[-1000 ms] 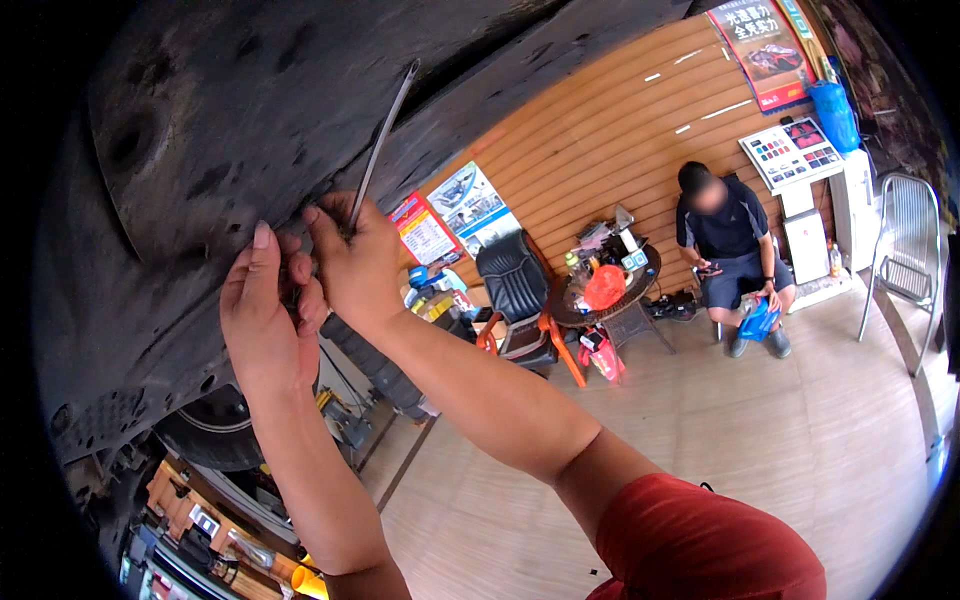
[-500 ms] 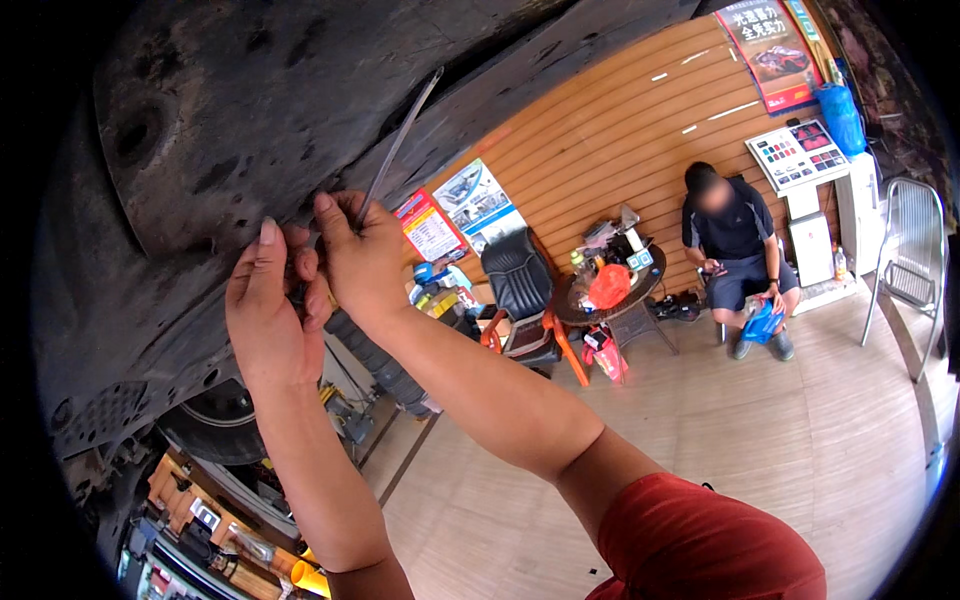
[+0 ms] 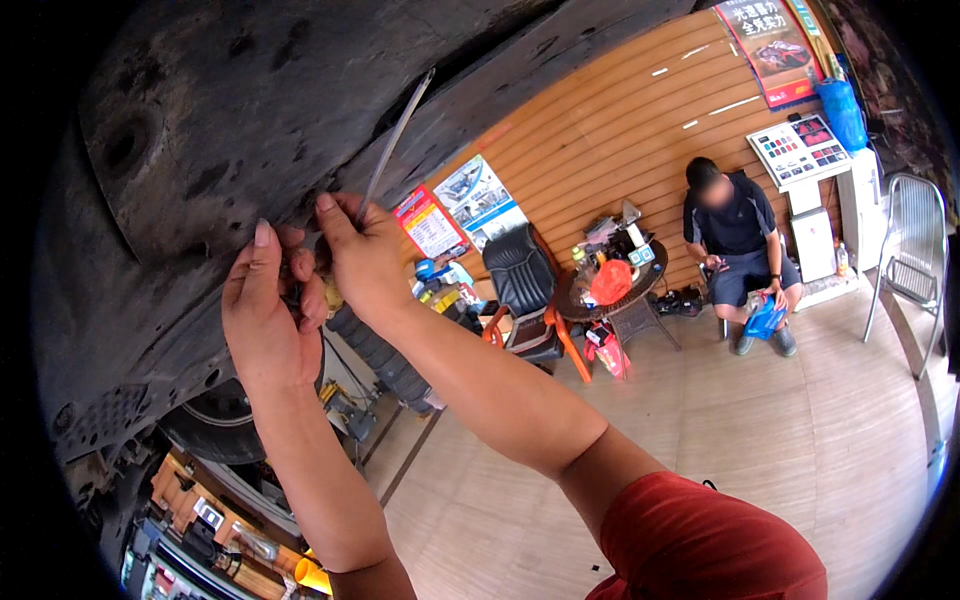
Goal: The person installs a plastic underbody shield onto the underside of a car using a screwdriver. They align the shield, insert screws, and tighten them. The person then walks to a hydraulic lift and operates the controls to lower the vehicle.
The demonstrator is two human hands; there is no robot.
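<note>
Overhead is the dark, dirty underbody panel (image 3: pixel 200 150) of a raised car. Against its lower edge my left hand (image 3: pixel 270 320) is closed, thumb pointing up along the panel and fingers curled; what they grip is hidden. Close beside it, my right hand (image 3: pixel 365 250) is closed too, its thumb and fingertips bent in at the same edge. A thin metal rod (image 3: pixel 397 135), like a screwdriver shaft, sticks up out of the right hand, its lower end hidden by the fingers. Its tip lies in front of the panel.
A car wheel (image 3: pixel 215 420) is at lower left, with stacked tires (image 3: pixel 380 360) past my hands. Farther off stand a black armchair (image 3: pixel 520 285), a cluttered round table (image 3: pixel 640 290) and a metal chair (image 3: pixel 910 260). A person (image 3: pixel 740 240) sits by the wood-slat wall (image 3: pixel 600 130).
Both hands stay at the panel edge in nearly the same pose. The rod has tilted very slightly, and the view has shifted a little.
</note>
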